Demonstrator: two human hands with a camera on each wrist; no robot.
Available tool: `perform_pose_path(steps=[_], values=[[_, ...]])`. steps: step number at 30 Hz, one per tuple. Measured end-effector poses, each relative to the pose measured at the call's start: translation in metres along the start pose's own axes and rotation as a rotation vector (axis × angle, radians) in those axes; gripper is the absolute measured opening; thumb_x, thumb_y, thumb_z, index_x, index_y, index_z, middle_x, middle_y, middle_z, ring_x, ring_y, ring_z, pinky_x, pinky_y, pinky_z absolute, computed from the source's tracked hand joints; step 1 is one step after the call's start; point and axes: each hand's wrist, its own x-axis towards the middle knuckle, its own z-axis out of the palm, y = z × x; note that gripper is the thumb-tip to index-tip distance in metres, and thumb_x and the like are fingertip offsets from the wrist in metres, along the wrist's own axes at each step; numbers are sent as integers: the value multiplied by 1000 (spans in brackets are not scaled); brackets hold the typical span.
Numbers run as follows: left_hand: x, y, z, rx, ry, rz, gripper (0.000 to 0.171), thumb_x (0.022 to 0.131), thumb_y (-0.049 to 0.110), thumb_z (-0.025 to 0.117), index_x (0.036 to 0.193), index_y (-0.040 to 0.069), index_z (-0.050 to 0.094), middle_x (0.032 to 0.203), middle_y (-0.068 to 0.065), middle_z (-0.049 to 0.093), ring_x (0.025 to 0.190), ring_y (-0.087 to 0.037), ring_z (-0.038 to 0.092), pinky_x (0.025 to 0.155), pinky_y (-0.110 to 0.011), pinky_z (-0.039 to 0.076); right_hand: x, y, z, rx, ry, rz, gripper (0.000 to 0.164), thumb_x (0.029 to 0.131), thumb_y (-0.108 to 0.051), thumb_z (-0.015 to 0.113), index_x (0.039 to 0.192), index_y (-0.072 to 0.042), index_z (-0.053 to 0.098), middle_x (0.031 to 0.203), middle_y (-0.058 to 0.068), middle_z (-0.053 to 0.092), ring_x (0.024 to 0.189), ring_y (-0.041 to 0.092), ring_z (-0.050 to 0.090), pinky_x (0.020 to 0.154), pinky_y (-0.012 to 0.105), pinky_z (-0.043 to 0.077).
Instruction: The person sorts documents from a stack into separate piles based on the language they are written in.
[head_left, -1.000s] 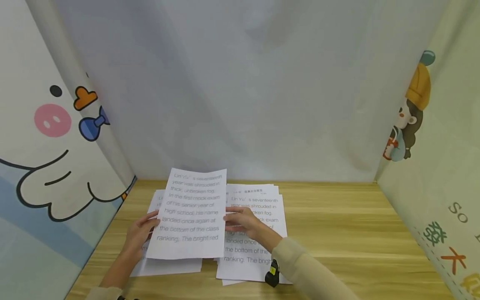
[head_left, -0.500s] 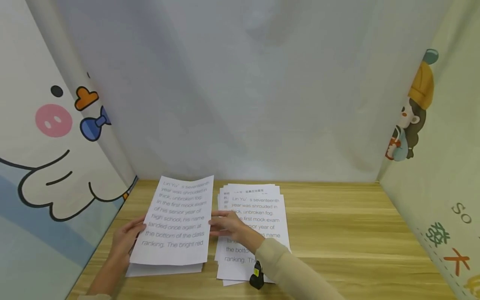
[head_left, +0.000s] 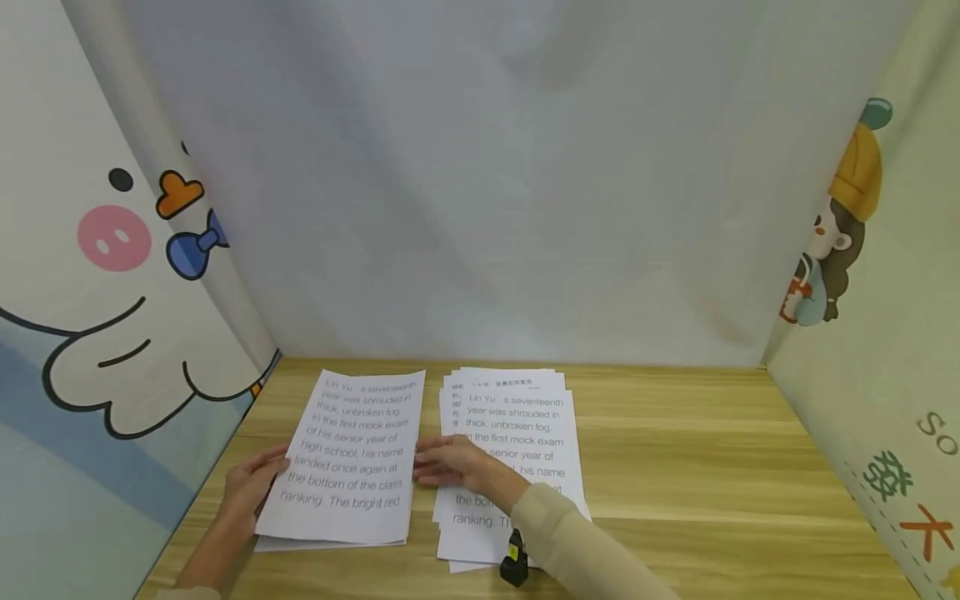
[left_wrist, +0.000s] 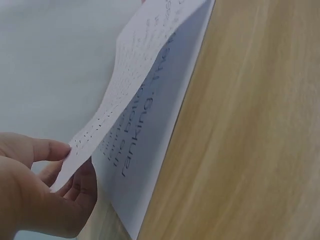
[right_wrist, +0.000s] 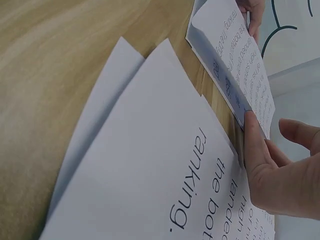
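Note:
A white printed sheet of paper [head_left: 341, 458] lies just above another printed sheet [left_wrist: 132, 200] on the left of the table. Along its left edge, my left hand [head_left: 246, 492] pinches the upper sheet between thumb and fingers; in the left wrist view that edge is lifted and bowed. My right hand [head_left: 468, 465] touches the sheet's right edge with extended fingers, its thumb [right_wrist: 295, 131] raised apart from the paper. Under the right wrist rests a loose stack of printed sheets [head_left: 517, 417], its edges uneven, partly hidden by the hand and sleeve.
The wood-grain table [head_left: 697, 467] extends to the right. A pale curtain [head_left: 510, 183] stands behind it, with cartoon-printed panels on the left [head_left: 60, 333] and right [head_left: 900, 275]. A black device with a yellow mark [head_left: 513, 560] sits at the right wrist.
Both hands have carried the sheet left and lowered it over the left-hand paper. The right hand has moved left off the middle of the right stack, uncovering more of its print.

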Motion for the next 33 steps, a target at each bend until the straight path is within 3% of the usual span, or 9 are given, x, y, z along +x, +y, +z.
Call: perform_pose_path(steps=[2, 5, 9, 15, 17, 22, 29, 33], values=[[3, -2, -2, 46, -2, 12, 51, 100, 21, 60, 147, 2, 51, 92, 18, 66, 80, -1, 61, 68, -23, 53, -1, 0, -2, -11, -29, 13, 40, 98, -6, 64, 137, 3, 59, 121, 22, 72, 104, 29, 75, 92, 38, 61], [7, -5, -6, 157, 11, 36, 50, 100, 22, 60, 143, -1, 54, 108, -2, 71, 85, -5, 60, 69, -23, 50, -3, 0, -4, -29, -81, 20, 40, 100, -8, 61, 138, 4, 57, 125, 23, 70, 114, 34, 71, 97, 42, 59], [7, -3, -9, 287, 28, 69, 50, 101, 24, 56, 142, -4, 53, 136, -26, 59, 102, -22, 63, 75, -23, 48, -7, -3, -8, -72, -139, 14, 42, 101, -11, 59, 139, 8, 54, 128, 25, 67, 119, 36, 68, 102, 44, 57], [-3, 5, -10, 504, 48, 250, 49, 104, 23, 52, 136, -13, 54, 132, -35, 60, 114, -47, 62, 85, -44, 56, -14, -7, -22, -102, -179, 0, 43, 102, -12, 58, 139, 9, 53, 132, 26, 65, 123, 39, 66, 103, 44, 56], [-6, 9, -8, 550, 42, 314, 46, 103, 19, 52, 134, -15, 54, 128, -36, 61, 111, -49, 63, 81, -40, 57, -17, -9, -28, -110, -181, -5, 44, 102, -13, 59, 140, 9, 53, 133, 27, 64, 123, 40, 66, 102, 43, 56], [-15, 20, 7, 499, -18, 333, 42, 102, 14, 54, 135, -12, 56, 123, -32, 64, 100, -36, 66, 69, -21, 49, -32, -12, -46, -130, -156, -10, 45, 103, -15, 57, 142, 8, 52, 133, 26, 65, 121, 37, 68, 100, 40, 58], [-25, 34, 41, 387, -220, 259, 41, 101, 16, 59, 135, -8, 59, 114, -21, 70, 92, -20, 67, 73, -26, 57, -67, -14, -94, -180, -78, -28, 45, 104, -17, 57, 140, 10, 53, 126, 24, 69, 110, 28, 73, 97, 39, 59], [-27, 37, 60, 348, -345, 284, 40, 102, 17, 60, 133, -7, 60, 112, -19, 71, 93, -20, 69, 77, -31, 59, -85, -14, -123, -187, -23, -37, 46, 104, -16, 58, 140, 12, 51, 125, 25, 70, 106, 25, 74, 95, 38, 60]])
